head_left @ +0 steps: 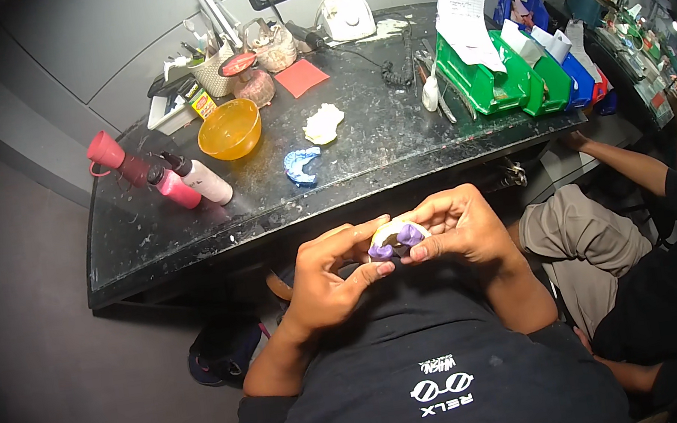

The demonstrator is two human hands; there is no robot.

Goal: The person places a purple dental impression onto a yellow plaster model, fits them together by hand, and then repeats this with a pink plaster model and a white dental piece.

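My left hand point(328, 275) and my right hand point(467, 235) hold a small dental arch model point(398, 227) between them, over my lap by the bench's front edge. It is curved and cream-white, with purple material at both ends. Thumbs press its near side while fingers support the far side, hiding part of it. On the bench in front of my hands lies a blue horseshoe-shaped dental piece point(299, 169). A little behind that is a lumpy off-white plaster-like piece point(324, 124).
Across the black bench point(269, 206) stand an amber bowl point(229, 131), two bottles point(205, 182) and a pink cup point(104, 147). Farther back are a red square sheet point(302, 78) and a white device point(348, 17). Green bins point(488, 91) sit right; a seated person point(641, 273) is beside me.
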